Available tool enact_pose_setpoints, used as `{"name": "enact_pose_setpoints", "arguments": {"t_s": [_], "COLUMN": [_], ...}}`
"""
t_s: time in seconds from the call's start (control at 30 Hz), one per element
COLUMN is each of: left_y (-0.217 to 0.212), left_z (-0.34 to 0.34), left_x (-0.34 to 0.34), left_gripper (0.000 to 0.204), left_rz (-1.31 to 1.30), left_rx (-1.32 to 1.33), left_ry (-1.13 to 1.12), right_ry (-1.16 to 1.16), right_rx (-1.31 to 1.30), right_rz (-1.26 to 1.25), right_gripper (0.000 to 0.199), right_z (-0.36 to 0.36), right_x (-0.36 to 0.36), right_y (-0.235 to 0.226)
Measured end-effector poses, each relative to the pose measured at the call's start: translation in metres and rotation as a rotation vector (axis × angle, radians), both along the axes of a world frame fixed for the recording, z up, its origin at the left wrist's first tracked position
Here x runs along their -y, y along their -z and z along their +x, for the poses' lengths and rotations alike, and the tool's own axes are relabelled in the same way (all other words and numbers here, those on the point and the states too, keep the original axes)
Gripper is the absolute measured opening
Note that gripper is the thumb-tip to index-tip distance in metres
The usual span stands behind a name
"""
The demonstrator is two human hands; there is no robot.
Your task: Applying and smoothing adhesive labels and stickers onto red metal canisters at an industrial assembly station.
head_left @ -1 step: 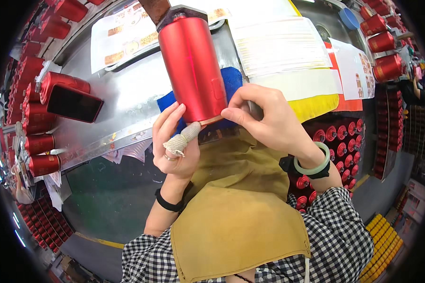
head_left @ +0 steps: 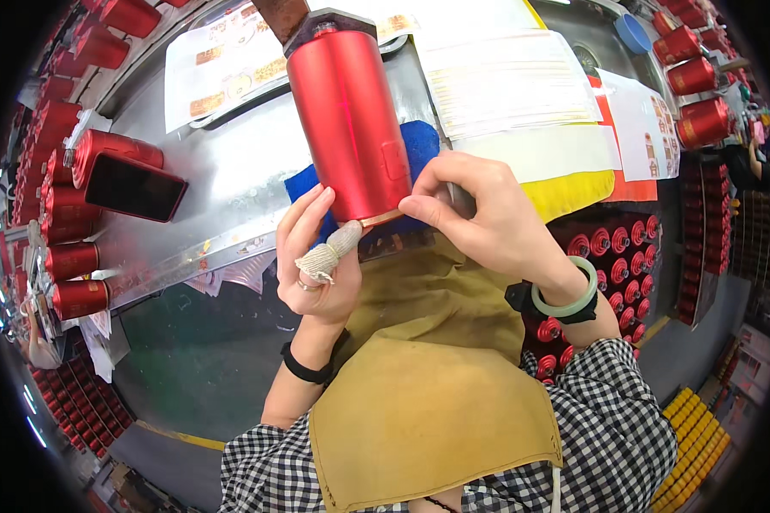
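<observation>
A glossy red metal canister lies with its near end toward me, and its far end sits against a dark metal holder. My left hand presses its fingers on the canister's near left edge. One of its fingers wears a pale cloth cover and touches the near rim. At the near right edge my right hand is closed in a pinch, thumb against the rim. Whatever its fingertips hold is hidden. A smooth grey piece shows behind those fingers. Between the hands, a thin gold-coloured line runs along the rim.
Beneath the canister lies a blue cloth on the metal bench. Left are a dark phone and several red canisters. White sheets and a yellow sheet lie right. Racked red canisters stand beside my right arm.
</observation>
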State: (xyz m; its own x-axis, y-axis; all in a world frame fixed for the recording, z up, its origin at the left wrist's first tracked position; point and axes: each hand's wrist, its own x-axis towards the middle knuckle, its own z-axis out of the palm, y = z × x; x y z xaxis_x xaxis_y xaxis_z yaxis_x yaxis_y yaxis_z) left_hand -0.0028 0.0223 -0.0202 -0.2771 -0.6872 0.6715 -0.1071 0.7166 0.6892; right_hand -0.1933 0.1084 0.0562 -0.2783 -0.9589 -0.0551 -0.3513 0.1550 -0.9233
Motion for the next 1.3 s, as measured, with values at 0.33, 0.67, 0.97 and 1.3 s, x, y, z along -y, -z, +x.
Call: {"name": "enact_pose_setpoints", "arguments": {"t_s": [0.33,0.67,0.97,1.3], "left_y": [-0.02,-0.009,-0.001,-0.001], "left_z": [-0.004,0.002,0.002,0.001], "left_x": [-0.002,-0.001,-0.001,0.001], "left_gripper": [0.04,0.041,0.045,0.039], "left_rz": [-0.225,-0.229,-0.029,-0.277], "left_rx": [0.213,0.176,0.066,0.173], "left_ry": [0.016,0.016,0.072,-0.008], "right_ry": [-0.005,-0.011,0.086,0.211], "right_rx": [-0.041,-0.005,-0.057,0.103], "right_rz": [-0.034,-0.051,0.076,-0.156], "right_gripper": [0.022,0.02,0.023,0.014], "right_z": [-0.001,0.003,-0.011,0.0], "right_x": [0.0,0.003,-0.007,-0.025], "right_y": [0.004,0.001,0.005,0.02]}}
